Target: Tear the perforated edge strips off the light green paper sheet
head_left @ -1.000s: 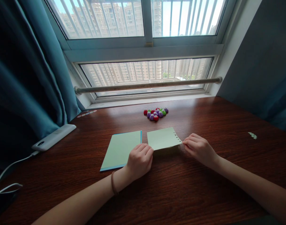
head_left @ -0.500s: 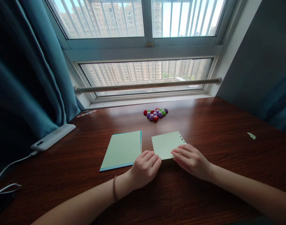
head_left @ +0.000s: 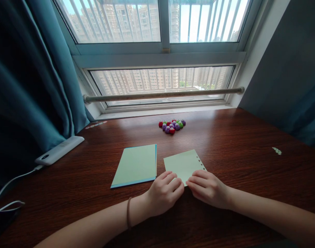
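A pale green sheet of paper (head_left: pixel 182 166) lies tilted in front of me, with a row of small punched holes along its right edge. My left hand (head_left: pixel 167 191) grips its near edge at the left, fingers curled and thumb hidden beneath or behind them. At the near right part of the sheet, my right hand (head_left: pixel 208 188) pinches the paper with its fingers together. The two hands almost meet at the near edge. To the left lies a stack of pale green and blue paper (head_left: pixel 135 165), close to my left hand but apart from the held sheet.
Several small rounded red, green and purple objects (head_left: pixel 172 126) cluster near the window. Small pale green paper cut-outs (head_left: pixel 277 151) lie at the right, pale and reddish ones (head_left: pixel 95 124) at the far left. A white power strip (head_left: pixel 59 150) with a cable lies beside the curtain (head_left: pixel 54 86).
Both hands have drawn the punched sheet nearer to me, and it has turned slightly. My hands are closer together now. The paper stack stays in place.
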A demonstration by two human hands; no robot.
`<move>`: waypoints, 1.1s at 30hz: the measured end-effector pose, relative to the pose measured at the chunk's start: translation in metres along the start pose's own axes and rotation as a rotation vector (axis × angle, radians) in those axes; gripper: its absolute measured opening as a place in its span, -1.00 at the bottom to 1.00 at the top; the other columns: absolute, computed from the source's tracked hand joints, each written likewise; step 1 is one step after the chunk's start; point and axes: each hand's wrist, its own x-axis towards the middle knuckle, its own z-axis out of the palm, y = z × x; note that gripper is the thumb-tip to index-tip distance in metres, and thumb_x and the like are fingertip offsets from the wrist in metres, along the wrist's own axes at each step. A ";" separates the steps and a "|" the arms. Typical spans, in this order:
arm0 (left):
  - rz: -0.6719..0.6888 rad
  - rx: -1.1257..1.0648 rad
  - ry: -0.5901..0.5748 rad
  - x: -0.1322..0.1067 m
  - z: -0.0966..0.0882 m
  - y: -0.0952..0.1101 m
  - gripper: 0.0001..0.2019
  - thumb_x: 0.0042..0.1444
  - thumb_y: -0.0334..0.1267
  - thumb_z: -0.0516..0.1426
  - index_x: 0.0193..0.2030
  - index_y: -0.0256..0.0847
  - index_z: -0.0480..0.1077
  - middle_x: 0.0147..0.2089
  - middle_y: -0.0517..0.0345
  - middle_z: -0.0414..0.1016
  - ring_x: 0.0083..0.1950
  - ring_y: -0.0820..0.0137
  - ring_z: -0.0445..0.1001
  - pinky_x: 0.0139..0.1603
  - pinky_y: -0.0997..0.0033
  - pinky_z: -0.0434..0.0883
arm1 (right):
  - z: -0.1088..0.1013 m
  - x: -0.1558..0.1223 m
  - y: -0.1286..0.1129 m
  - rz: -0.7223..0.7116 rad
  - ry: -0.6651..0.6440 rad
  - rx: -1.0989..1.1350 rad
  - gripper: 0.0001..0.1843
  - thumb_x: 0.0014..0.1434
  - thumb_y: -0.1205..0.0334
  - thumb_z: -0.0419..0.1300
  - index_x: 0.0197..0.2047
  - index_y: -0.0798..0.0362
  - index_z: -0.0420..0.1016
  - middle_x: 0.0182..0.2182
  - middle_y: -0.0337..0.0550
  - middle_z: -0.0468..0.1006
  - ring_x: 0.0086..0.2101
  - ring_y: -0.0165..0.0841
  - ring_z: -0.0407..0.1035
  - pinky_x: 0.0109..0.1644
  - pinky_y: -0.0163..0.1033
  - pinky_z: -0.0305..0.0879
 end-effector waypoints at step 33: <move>-0.149 -0.100 0.122 -0.010 0.000 -0.030 -0.81 0.05 -0.46 0.03 -0.19 -0.25 0.34 -0.26 0.08 0.46 -0.14 0.32 0.39 -0.03 0.22 0.32 | -0.018 -0.006 0.030 0.254 0.073 0.278 -0.86 0.15 0.43 0.07 -0.29 0.08 0.44 -0.40 -0.13 0.47 -0.35 -0.36 0.27 -0.28 -0.24 0.29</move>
